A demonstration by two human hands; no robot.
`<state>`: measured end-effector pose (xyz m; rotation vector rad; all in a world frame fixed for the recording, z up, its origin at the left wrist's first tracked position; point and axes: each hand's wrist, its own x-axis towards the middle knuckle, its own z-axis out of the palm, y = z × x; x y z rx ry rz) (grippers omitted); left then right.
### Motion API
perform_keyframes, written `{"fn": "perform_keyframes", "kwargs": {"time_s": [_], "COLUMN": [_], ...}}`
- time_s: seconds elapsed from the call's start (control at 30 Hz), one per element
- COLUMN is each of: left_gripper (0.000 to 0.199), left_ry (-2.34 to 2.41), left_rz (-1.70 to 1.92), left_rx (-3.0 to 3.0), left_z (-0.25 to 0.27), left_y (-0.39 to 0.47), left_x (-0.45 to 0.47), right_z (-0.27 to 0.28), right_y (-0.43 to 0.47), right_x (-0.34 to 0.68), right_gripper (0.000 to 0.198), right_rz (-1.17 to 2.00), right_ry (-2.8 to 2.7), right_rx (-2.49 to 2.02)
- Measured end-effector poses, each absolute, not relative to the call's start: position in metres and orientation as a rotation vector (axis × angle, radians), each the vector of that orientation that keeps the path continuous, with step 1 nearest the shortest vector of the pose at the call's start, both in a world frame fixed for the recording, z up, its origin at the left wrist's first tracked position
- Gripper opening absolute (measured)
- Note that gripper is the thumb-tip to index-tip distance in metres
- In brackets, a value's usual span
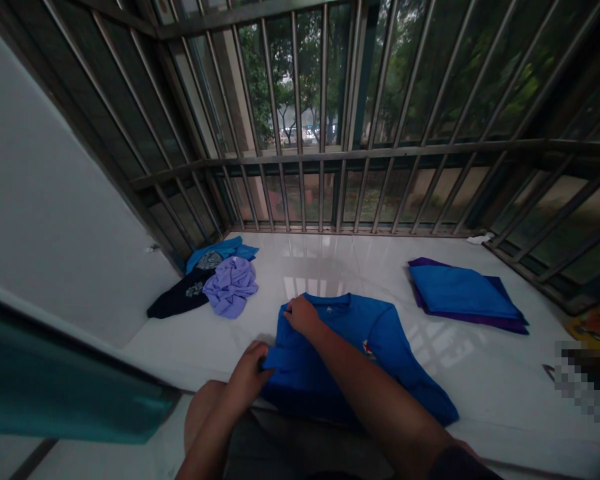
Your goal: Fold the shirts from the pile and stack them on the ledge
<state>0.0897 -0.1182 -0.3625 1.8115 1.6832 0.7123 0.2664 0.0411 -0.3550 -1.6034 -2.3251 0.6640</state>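
Shirt [363,320] may crease if your left hand [251,375], pinching the sleeve [279,360], pulls unevenly against your right hand [304,317], pinching the shoulder [281,327].

A plain blue shirt [385,340] lies on a white ledge [320,260], its round collar [337,303] pointing away from the viewer and a small pale mark showing inside the neckline. A small red-and-white emblem [367,348] sits on the front. One sleeve [433,393] slants out toward the near right; on the left side the cloth is pinched at the shoulder and lifted lower down. The body, partly hidden across the middle, reaches the ledge's near edge, its lower part in shadow.
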Motion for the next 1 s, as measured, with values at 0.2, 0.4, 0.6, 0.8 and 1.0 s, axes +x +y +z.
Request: {"fn": "perform_keyframes", "kwargs": {"time_s": [0.2, 0.4, 0.6, 0.8, 1.0], "left_gripper": [0.04, 0.042, 0.032, 0.041, 0.037], "left_ry": [1.651, 1.596, 1.662, 1.6, 1.813], "left_rz": [0.651, 0.387, 0.655, 0.559, 0.208], "left_rx": [1.994, 2.124, 2.102, 2.269, 2.275], "left_z": [-0.344, -0.362, -0.353, -0.353, -0.355], "left_y": [-0.154, -0.182, -0.163, -0.063, 0.008], "left_x": [0.089, 0.088, 0.092, 0.122, 0.121], "right_z": [-0.372, -0.381, -0.378, -0.363, -0.337], "right_y": [0.05, 0.048, 0.073, 0.095, 0.091], "right_x": [0.263, 0.266, 0.266, 0.262, 0.353], "right_gripper": [0.02, 0.019, 0.02, 0.019, 0.031], "right_rz": [0.597, 0.51, 0.497, 0.514, 0.429], "right_ry": [-2.333, -2.333, -2.32, -2.322, -2.273], "right_rx": [-1.575, -1.527, -1.516, -1.493, -1.583]}}
